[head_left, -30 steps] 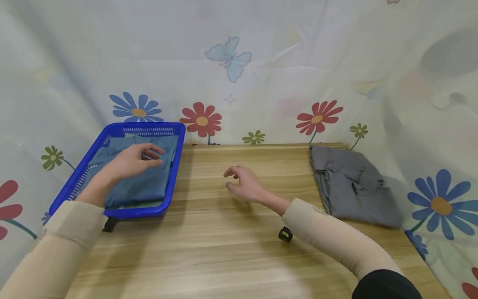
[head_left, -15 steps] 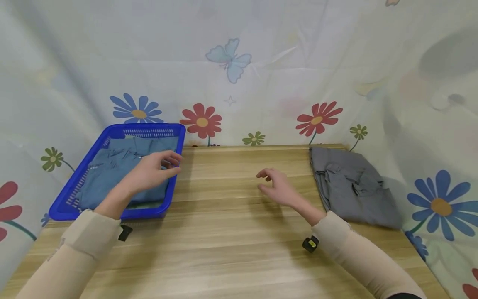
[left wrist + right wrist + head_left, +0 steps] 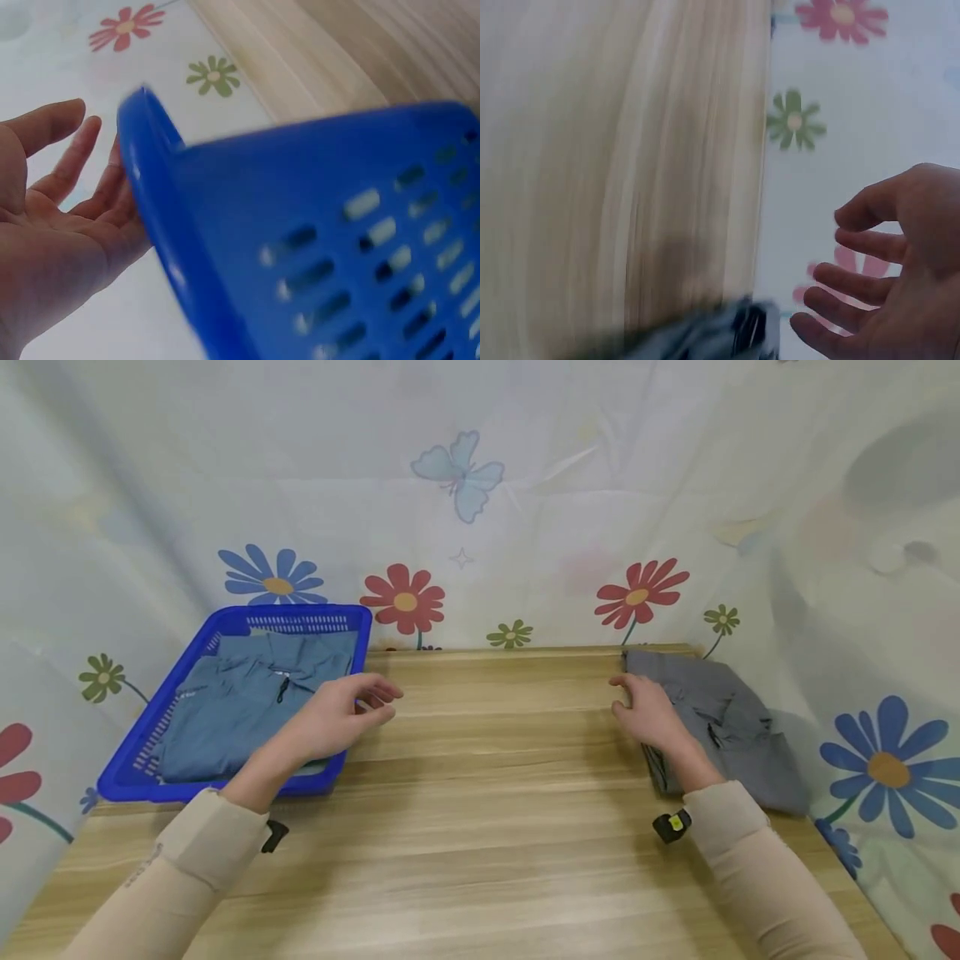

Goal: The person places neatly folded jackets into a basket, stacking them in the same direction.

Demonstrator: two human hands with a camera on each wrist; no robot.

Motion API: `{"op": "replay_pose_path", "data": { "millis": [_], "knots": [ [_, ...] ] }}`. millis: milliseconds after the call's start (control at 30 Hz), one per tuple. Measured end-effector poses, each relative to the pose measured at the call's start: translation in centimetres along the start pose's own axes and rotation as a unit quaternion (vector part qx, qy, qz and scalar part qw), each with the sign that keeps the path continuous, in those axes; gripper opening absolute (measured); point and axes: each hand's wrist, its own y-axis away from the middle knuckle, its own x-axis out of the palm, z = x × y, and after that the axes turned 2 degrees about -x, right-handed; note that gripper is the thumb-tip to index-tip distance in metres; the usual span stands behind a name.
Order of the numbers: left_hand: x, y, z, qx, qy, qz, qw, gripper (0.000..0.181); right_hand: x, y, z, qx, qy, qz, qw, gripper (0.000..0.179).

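Folded grey clothing lies at the table's right side. Over its left edge hovers my right hand, fingers loosely bent and holding nothing; in the right wrist view a blurred corner of the grey clothing shows below. At the left stands a blue plastic basket with a folded blue garment inside, a dark zip pull on its top. My left hand is above the basket's right rim, its relaxed fingers reaching past it. In the left wrist view that hand appears beside the basket rim, with nothing held.
The wood-grain table stretches between basket and grey clothing. Behind it and along both sides hangs a white sheet printed with flowers and a butterfly. A dark strap piece hangs below each wrist.
My right hand has moved right, from the table's middle to the grey clothing. The left hand has shifted right, from over the blue garment to the basket's right rim.
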Motion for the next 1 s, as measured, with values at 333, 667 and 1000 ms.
{"op": "replay_pose_path", "data": {
  "millis": [333,667,1000],
  "knots": [
    [2.7,-0.7,-0.6,0.041,0.020,0.030,0.9985,0.021,-2.0,0.3,-5.4,0.107,0.053,0.023,0.9926,0.056],
    [5.3,-1.7,-0.9,0.056,0.019,0.056,0.9967,0.019,-2.6,0.8,-8.2,0.206,0.061,0.072,0.9739,0.063],
    [7.7,-1.8,-0.7,0.056,0.024,0.074,0.9954,0.016,-1.9,1.0,-8.2,0.188,0.074,0.105,0.9737,0.064]
  ]
}}
